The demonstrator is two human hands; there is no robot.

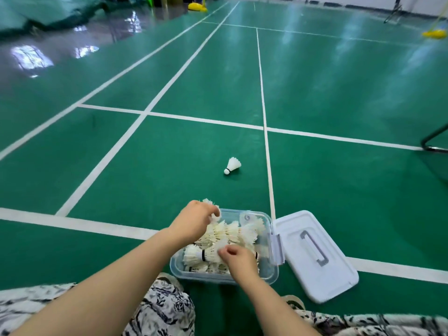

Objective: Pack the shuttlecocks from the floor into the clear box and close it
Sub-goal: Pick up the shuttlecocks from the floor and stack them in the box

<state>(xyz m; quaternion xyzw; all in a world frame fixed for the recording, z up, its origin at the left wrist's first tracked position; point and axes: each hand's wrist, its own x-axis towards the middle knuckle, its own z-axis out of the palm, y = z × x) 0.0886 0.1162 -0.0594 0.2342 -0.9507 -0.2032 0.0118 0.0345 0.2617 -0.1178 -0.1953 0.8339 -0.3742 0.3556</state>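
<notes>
A clear box stands on the green floor in front of my knees, filled with several white shuttlecocks. Its white lid with a grey handle lies open to the right, still hinged to the box. My left hand is over the box's far left corner, its fingers closed on a shuttlecock whose feathers stick out past them. My right hand is low over the near side of the box, fingertips pinching a shuttlecock in the pile. One lone shuttlecock lies on the floor beyond the box.
White court lines cross the green floor around the box. A black metal frame stands at the right edge. Yellow net bases sit far back. My patterned clothing and shoes are just below the box.
</notes>
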